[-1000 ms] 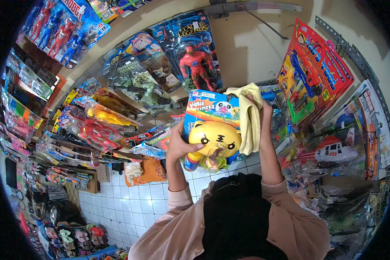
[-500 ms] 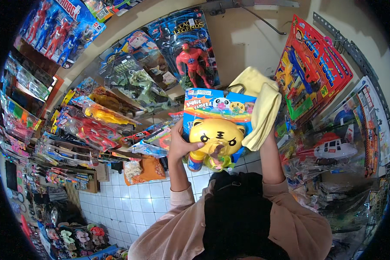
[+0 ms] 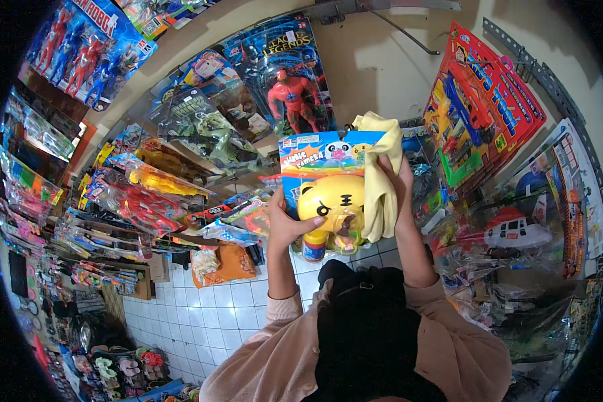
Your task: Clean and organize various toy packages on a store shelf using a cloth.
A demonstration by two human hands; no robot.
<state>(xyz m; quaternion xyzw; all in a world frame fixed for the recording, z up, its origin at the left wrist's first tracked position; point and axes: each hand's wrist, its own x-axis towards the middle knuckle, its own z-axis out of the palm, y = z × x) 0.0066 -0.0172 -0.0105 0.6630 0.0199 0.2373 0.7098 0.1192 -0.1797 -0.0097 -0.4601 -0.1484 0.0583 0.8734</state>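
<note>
My left hand (image 3: pixel 284 224) grips the left side of a packaged toy (image 3: pixel 329 199), thumb across its front. The toy has a yellow animal face with dark brows and sits on a blue card under clear plastic. A small bottle (image 3: pixel 313 245) with a blue and red label shows below the face. In my right hand (image 3: pixel 401 187) is a pale yellow cloth (image 3: pixel 380 191), folded and hanging over the package's right side. The cloth covers the right part of the face and card. My right fingers are partly hidden behind the cloth.
A red figure pack (image 3: pixel 294 100) and a green figure pack (image 3: pixel 214 134) hang behind. Red tool-set cards (image 3: pixel 482 110) hang at right, above a bagged toy helicopter (image 3: pixel 516 228). Bagged toys line the left racks. White floor tiles (image 3: pixel 208 315) lie below; a metal hook (image 3: pixel 402 30) juts from the wall.
The cloth has moved left and down from the package's upper right edge, now lying over the toy's right side. My right hand has come into view. The package has shifted slightly.
</note>
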